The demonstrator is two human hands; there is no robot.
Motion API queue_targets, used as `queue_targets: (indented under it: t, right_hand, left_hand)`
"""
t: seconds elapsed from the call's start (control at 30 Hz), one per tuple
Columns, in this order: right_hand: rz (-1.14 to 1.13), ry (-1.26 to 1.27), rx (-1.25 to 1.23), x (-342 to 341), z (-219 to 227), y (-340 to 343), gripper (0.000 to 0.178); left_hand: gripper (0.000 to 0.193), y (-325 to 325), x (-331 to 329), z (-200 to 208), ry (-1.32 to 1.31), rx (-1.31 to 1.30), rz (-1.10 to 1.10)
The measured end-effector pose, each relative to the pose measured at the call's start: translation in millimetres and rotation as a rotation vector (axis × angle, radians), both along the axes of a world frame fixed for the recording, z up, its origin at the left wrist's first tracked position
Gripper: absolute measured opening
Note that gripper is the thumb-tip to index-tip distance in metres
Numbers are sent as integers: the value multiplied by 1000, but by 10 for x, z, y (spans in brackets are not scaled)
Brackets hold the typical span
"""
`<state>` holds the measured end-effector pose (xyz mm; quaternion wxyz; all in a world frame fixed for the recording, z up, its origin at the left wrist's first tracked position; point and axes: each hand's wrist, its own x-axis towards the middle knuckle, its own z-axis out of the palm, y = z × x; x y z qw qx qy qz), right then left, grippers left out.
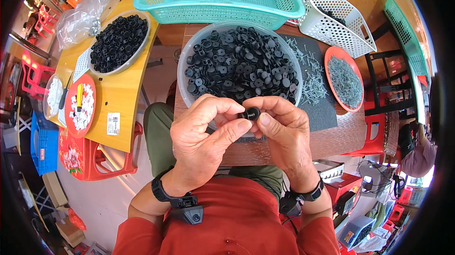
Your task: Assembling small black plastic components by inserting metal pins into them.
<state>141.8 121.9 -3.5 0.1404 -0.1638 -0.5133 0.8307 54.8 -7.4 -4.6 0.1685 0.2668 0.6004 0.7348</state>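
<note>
The small black part (253,113) is showing a dark, smooth surface and a rounded end on the right, with a pale, ridged streak at its middle that is too small to make out. It is being held in the air toward the near edge of the wooden table (303,149), appearing in front of the near rim of the round tub (180,72). The left hand (201,136) is pinching its left side between thumb and forefinger, and the right hand (288,136) is gripping its right side; both pinches are nearly closed, only the part parting the tips. The tub is holding many black pieces (241,58). To its right, thin metal pieces (313,79) are lying on a dark mat (324,118), and more are filling an orange-red plate (349,109) by the table's right edge.
</note>
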Motion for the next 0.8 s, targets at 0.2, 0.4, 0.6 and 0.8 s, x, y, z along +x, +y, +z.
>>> queue_targets:
  t: [0.2,0.4,0.6,0.8]
  right_hand:
    - [1,-6,60,-10,-29,-2,22]
    - [-11,-21,78,-11,-40,-26,24]
    - [-28,-51,133,-7,-10,-41,25]
    - [-37,-58,159,-10,-18,-45,24]
  left_hand:
    - [16,-1,-36,-16,86,0,-2]
    - [17,-1,-21,79,158,-100,34]
    - [14,7,-71,63,355,-111,30]
    - [15,5,-66,66,355,-111,42]
